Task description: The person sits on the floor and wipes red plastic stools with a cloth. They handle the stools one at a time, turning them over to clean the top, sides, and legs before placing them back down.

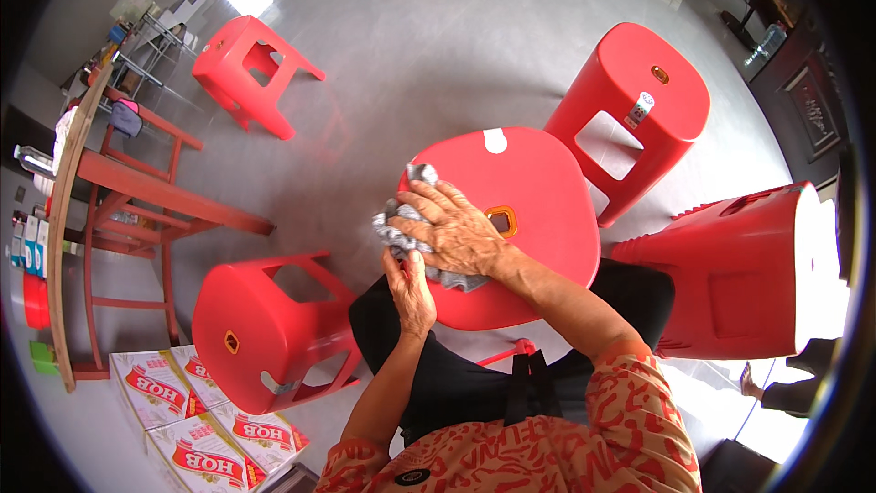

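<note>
A red plastic stool point(547, 219) stands between my knees, its square top facing up. A crumpled grey cloth point(465, 281) lies over the left part of that top. My right hand point(452, 230) presses down on the cloth, its fingers bent over it and pointing left. Lower down, my left hand point(411, 301) is closed at the stool's left edge, thumb up beside the cloth; its other fingers are partly hidden. An orange-rimmed hole point(501, 221) shows in the middle of the stool top, and a white sticker point(495, 141) is at its far edge.
More red stools stand around: far left point(246, 73), near left point(242, 338), far right point(639, 82) and a stack or tall one at right point(730, 274). A wooden table point(73, 173) is on the left. Printed cartons point(196, 443) lie near left. Someone's foot point(750, 382) shows at right.
</note>
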Motion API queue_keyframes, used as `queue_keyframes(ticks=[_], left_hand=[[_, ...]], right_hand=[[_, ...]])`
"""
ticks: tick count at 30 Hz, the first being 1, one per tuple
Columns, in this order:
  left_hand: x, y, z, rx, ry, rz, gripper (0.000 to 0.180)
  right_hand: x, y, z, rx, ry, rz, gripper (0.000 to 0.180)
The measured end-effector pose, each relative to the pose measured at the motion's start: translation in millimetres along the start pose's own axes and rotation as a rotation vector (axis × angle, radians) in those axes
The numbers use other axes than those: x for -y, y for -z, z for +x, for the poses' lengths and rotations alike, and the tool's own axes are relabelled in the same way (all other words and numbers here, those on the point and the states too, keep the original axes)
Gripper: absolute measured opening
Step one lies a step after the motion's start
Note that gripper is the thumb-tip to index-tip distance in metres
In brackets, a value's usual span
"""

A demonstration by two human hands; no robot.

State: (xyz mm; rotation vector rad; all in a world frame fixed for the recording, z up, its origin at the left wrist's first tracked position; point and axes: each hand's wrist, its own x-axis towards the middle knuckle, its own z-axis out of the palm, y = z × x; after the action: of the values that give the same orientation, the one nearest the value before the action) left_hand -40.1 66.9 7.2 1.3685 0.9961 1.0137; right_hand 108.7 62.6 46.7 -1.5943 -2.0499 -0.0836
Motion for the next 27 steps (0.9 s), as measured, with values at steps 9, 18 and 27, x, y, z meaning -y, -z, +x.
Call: queue_keyframes(ticks=[9,18,27], left_hand=[[1.4,-1.0,-1.0,-0.043,-0.111,0.148,0.039],[-5.0,-2.8,3.0,-0.022,0.015,0.028,0.054],[-20.4,14.5,20.4,0.151,0.364,-0.611,0.081]], right_hand=[[-43.4,-22.9,39.0,-0.274,-0.309,-0.106,0.040],[-39.1,-17.1,27.8,-0.251,-0.226,-0.120,0.045],[41.0,5.7,-21.1,-0.063,-0.028,0.102,0.043]])
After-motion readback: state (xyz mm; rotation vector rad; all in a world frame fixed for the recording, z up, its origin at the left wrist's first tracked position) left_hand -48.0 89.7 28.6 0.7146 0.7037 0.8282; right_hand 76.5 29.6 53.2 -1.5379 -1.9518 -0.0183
